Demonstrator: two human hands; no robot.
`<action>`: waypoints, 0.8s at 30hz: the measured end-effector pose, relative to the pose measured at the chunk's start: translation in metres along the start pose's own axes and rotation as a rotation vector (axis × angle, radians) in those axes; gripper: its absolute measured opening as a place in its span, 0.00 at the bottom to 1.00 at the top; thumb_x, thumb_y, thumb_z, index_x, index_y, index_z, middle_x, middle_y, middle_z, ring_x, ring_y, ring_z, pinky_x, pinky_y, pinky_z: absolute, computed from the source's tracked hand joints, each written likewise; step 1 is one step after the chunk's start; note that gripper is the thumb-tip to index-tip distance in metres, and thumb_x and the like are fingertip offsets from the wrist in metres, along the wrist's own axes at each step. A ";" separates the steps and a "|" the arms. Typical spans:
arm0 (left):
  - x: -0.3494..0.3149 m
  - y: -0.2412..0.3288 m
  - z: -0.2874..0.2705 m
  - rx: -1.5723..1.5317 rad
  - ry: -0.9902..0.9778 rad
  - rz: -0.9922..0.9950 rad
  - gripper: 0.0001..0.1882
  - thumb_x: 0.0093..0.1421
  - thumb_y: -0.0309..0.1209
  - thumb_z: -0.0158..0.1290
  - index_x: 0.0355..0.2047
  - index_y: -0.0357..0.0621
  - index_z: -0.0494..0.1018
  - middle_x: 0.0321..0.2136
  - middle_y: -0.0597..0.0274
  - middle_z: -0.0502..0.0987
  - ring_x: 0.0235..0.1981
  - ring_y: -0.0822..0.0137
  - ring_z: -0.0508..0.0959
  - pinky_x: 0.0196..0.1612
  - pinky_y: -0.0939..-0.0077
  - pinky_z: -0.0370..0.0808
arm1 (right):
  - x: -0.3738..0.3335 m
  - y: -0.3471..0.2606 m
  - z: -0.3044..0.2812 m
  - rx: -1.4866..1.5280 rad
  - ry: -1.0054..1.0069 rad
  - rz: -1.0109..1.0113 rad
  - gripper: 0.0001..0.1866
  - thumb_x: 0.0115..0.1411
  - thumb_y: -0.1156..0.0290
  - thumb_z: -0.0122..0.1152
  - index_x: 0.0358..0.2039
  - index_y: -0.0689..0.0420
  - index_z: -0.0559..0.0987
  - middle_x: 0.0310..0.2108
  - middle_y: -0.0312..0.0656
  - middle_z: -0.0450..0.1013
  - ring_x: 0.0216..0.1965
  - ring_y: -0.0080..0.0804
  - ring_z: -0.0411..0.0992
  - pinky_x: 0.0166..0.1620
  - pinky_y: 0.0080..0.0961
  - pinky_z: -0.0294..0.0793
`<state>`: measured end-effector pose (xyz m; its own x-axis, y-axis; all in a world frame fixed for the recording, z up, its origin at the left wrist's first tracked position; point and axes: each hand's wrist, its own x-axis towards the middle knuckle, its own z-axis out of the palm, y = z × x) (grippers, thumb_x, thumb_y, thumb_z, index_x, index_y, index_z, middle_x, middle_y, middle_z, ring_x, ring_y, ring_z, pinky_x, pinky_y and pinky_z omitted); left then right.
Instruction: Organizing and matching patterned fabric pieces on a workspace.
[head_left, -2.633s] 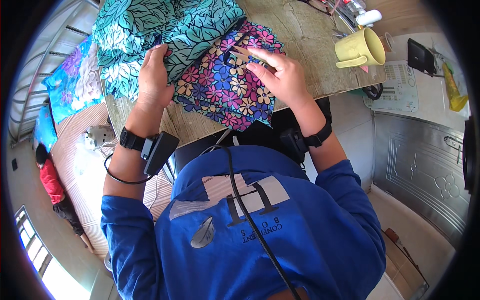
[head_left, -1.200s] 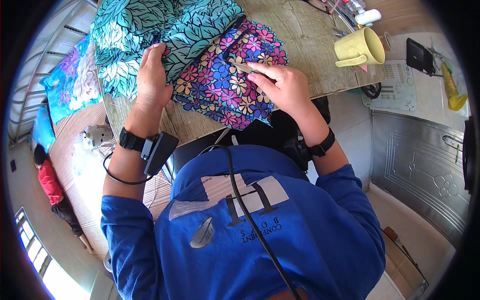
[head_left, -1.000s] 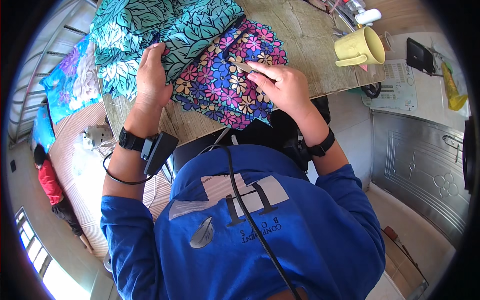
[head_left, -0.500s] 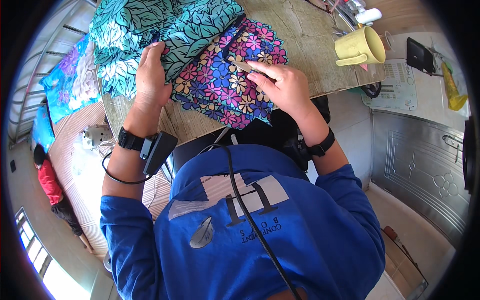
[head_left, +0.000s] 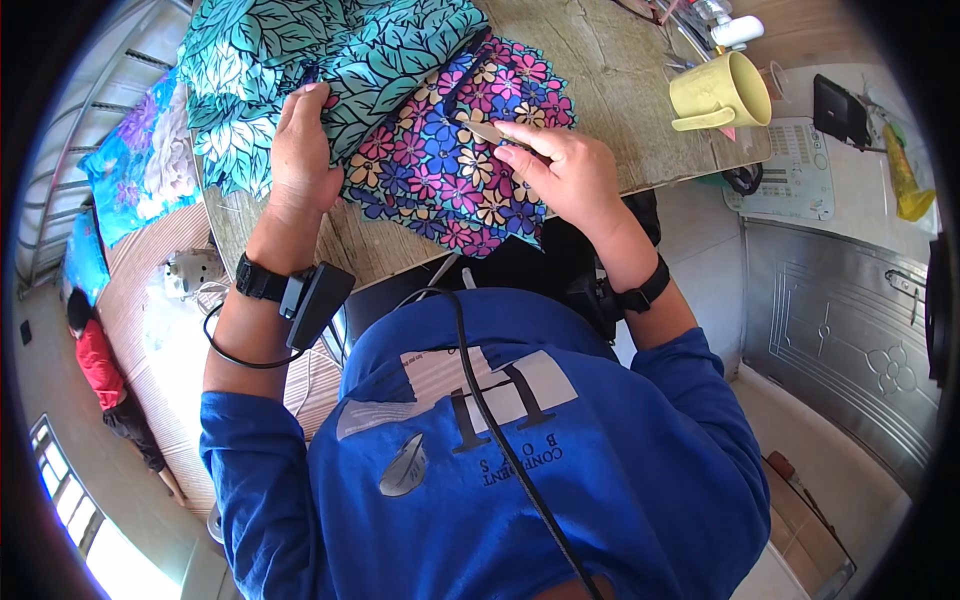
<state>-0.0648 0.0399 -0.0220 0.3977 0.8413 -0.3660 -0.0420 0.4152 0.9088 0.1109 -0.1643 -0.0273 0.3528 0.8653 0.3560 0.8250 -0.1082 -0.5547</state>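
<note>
A teal and white leaf-print fabric (head_left: 400, 85) lies bunched over the far left of the table. Folded back beside it is a flower-print fabric (head_left: 440, 180) in pink, blue and cream, with a dark seam edge between the two prints. My left hand (head_left: 302, 150) is closed on the leaf-print fabric, fingertips tucked into its folds. Over the flower print, my right hand (head_left: 570, 170) pinches a small pointed metal tool (head_left: 484, 131), probably thread snips. Its tip points left toward the dark edge; the rest is hidden in my fingers.
On the wooden table (head_left: 600, 90), a yellow mug (head_left: 715, 95) stands at the right, near a white bottle (head_left: 738, 33). A metal door panel (head_left: 840, 340) is at the far right. A person in red (head_left: 100, 365) is off to the left. A black cable (head_left: 480, 400) hangs down my front.
</note>
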 end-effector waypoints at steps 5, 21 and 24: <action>0.005 -0.004 -0.006 0.034 -0.020 0.035 0.15 0.64 0.37 0.43 0.47 0.44 0.71 0.41 0.65 0.71 0.42 0.70 0.70 0.43 0.76 0.71 | 0.001 -0.002 -0.002 -0.019 -0.020 0.018 0.17 0.55 0.52 0.64 0.40 0.49 0.84 0.22 0.39 0.77 0.20 0.34 0.74 0.24 0.26 0.71; 0.002 -0.006 -0.003 0.153 -0.029 0.115 0.13 0.65 0.33 0.44 0.47 0.46 0.70 0.41 0.67 0.70 0.41 0.73 0.69 0.44 0.80 0.67 | -0.001 0.006 0.004 0.070 0.101 0.014 0.17 0.55 0.52 0.64 0.41 0.47 0.83 0.22 0.38 0.77 0.19 0.32 0.74 0.23 0.26 0.71; 0.005 -0.013 -0.009 0.041 -0.084 0.206 0.12 0.64 0.29 0.46 0.48 0.47 0.68 0.41 0.69 0.70 0.40 0.76 0.68 0.44 0.82 0.67 | -0.005 0.007 0.000 0.118 0.070 -0.017 0.19 0.55 0.50 0.64 0.43 0.47 0.82 0.24 0.39 0.78 0.19 0.32 0.73 0.23 0.25 0.70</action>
<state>-0.0706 0.0420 -0.0375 0.4594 0.8744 -0.1559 -0.0934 0.2222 0.9705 0.1150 -0.1692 -0.0332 0.3724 0.8297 0.4158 0.7750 -0.0315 -0.6312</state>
